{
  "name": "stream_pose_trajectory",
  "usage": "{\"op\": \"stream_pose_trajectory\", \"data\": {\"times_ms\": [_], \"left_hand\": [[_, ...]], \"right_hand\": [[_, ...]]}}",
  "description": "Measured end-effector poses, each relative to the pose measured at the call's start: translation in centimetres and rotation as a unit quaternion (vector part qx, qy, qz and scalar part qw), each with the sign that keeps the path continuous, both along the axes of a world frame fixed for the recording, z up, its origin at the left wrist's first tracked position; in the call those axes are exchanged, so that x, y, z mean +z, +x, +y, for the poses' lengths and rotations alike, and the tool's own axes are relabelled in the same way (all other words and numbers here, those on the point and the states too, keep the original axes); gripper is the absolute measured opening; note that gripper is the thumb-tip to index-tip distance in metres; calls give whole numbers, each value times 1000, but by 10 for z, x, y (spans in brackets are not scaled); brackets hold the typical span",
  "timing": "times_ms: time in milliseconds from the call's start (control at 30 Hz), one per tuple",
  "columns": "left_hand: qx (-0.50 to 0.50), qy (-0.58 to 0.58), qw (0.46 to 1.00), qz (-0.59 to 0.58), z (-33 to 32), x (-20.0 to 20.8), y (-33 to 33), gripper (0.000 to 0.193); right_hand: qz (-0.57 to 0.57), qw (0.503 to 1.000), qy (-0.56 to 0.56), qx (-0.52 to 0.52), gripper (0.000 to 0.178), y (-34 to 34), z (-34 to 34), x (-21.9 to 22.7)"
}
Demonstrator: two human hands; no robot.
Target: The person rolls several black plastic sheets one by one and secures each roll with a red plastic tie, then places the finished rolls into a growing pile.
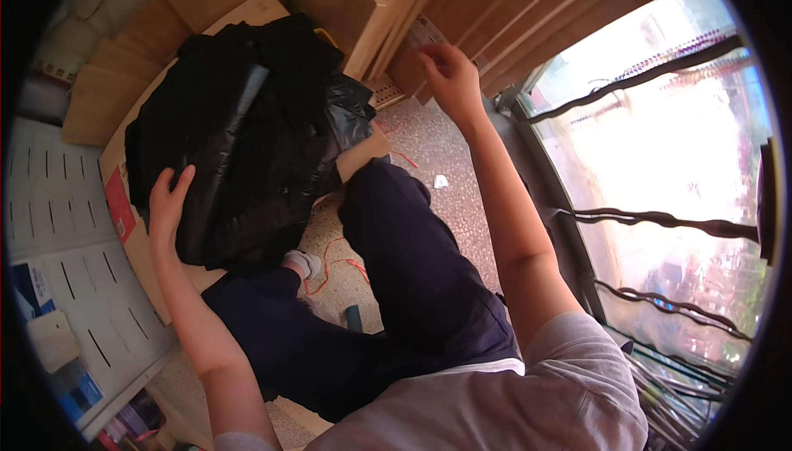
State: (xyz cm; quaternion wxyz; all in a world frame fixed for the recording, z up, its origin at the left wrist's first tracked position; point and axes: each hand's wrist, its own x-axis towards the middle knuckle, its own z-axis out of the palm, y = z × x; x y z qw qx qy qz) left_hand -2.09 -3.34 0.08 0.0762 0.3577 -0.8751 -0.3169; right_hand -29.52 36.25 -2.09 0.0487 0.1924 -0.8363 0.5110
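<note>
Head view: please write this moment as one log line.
left hand: at left edge of black heap | right hand: apart from black heap, near brown panels, grip unclear | white scrap: on floor

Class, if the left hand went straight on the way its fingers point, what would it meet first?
Most likely the black bundle: the left hand overlaps its edge in this view, though depth leaves actual contact unclear.

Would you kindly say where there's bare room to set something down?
Speckled floor between the right trouser leg and right forearm looks open, apart from a white scrap. Crowded: the floor left of that leg, with red string, and the cardboard under black material.
</note>
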Motion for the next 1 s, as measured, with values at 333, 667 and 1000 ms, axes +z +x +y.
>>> {"op": "stream_pose_trajectory", "data": {"times_ms": [333, 667, 1000], "left_hand": [[117, 132, 980, -88, 6, -12, 0, 94], [131, 177, 973, -67, 1, 1, 8, 80], [140, 170, 973, -74, -6, -6, 9, 80]], "right_hand": [[-435, 848, 301, -12, 27, 148, 144, -360], [-510, 782, 358, 11, 28, 204, 39, -373], [-435, 823, 364, 35, 21, 206, 42, -382]]}}
